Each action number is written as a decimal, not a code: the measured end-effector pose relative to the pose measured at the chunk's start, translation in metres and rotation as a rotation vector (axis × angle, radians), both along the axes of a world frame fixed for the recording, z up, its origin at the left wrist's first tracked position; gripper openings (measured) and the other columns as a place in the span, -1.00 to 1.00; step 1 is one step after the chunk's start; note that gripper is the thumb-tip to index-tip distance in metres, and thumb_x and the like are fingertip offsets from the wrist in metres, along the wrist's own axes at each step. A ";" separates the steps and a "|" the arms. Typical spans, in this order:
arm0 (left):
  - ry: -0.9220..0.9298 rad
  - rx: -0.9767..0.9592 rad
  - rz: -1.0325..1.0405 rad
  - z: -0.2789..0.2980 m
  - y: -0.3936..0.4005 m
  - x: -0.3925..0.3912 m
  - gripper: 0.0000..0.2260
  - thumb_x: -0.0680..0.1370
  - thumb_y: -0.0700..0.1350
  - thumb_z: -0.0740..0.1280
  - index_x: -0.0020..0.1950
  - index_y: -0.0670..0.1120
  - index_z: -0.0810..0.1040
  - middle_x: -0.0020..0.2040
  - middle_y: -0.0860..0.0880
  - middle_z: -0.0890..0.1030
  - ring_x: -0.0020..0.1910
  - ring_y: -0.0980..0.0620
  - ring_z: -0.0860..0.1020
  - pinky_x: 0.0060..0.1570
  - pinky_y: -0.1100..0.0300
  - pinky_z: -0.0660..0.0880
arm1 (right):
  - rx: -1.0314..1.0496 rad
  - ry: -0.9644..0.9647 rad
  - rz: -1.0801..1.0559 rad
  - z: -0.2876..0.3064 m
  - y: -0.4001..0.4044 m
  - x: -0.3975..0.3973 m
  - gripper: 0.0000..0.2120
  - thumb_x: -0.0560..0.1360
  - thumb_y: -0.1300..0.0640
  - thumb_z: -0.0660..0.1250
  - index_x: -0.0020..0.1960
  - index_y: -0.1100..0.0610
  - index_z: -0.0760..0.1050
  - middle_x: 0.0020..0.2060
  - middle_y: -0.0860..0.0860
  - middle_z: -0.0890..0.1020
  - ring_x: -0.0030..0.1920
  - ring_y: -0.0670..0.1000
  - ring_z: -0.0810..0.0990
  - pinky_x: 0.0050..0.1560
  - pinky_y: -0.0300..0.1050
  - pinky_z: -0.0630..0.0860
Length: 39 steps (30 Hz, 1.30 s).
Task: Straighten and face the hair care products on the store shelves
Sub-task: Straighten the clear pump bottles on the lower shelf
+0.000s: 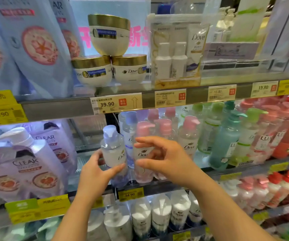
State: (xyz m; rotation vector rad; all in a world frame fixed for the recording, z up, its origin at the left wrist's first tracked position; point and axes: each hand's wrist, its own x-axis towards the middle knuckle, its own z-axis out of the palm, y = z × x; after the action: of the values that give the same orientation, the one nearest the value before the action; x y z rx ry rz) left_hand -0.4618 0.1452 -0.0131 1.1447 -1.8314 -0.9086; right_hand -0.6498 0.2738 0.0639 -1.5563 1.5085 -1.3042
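A clear Dove bottle with a pale blue pump (pixel 113 150) stands at the front of the middle shelf, label facing me. My left hand (pixel 96 173) grips its lower body, thumb across the front. Just to its right stands a clear Dove bottle with a pink pump (pixel 142 157). My right hand (pixel 164 157) is spread in front of that bottle, fingers apart; whether the fingertips touch it I cannot tell. More pink-pump and blue-pump Dove bottles (pixel 189 136) stand behind and to the right.
Clear refill pouches (pixel 27 164) fill the left of the middle shelf; green, teal and red pump bottles (pixel 227 140) the right. Three gold-lidded Dove jars (pixel 109 53) are stacked above, beside a travel set (pixel 176 53). White bottles (pixel 159 214) line the shelf below. Price tags run along the shelf edges (pixel 115 103).
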 end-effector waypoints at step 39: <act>-0.114 0.039 0.054 0.005 0.027 -0.055 -0.36 0.25 0.16 0.55 0.25 0.01 0.47 0.05 0.12 0.61 0.04 0.09 0.59 -0.10 0.30 0.48 | 0.245 0.216 -0.424 -0.032 0.020 -0.144 -0.31 0.50 -0.12 0.43 0.51 -0.03 0.21 0.32 -0.10 0.52 0.07 0.02 0.66 0.13 0.11 0.62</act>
State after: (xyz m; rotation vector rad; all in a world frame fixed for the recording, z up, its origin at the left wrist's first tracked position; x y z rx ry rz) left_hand -0.5165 0.1724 -0.0078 1.2875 -1.8711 -0.8666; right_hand -0.7938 0.2941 0.0315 -1.2942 2.1352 -1.1364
